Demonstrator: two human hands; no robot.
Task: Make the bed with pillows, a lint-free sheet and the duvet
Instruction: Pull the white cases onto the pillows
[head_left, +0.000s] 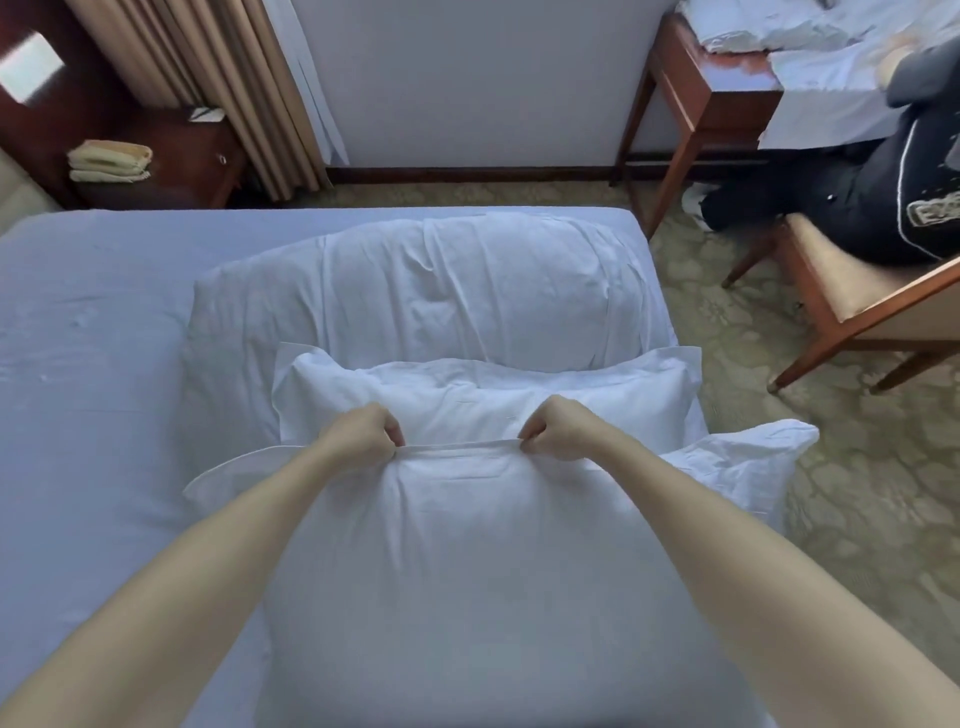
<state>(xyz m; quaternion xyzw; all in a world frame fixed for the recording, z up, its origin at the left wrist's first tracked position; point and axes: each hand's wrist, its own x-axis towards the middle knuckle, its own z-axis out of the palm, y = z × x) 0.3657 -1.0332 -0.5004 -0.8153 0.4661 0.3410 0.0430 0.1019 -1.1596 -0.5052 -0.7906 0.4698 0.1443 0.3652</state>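
Observation:
A white pillow in its case (467, 561) stands against me at the bed's near edge. My left hand (361, 431) and my right hand (558, 428) each pinch the far hem of its case, fingers curled, about a forearm's length apart. Beyond it lie a second cased pillow with a flanged border (597, 400) and a bare, wrinkled pillow (441, 296). All rest on the bed's pale sheet (93, 364), which looks smooth. No duvet is in view.
A dark wooden nightstand (171, 150) with folded yellow towels (110, 161) stands at the far left beside beige curtains (208, 78). On the right are a wooden side table (691, 88), a chair (852, 306) holding a dark jacket, and patterned carpet (753, 415).

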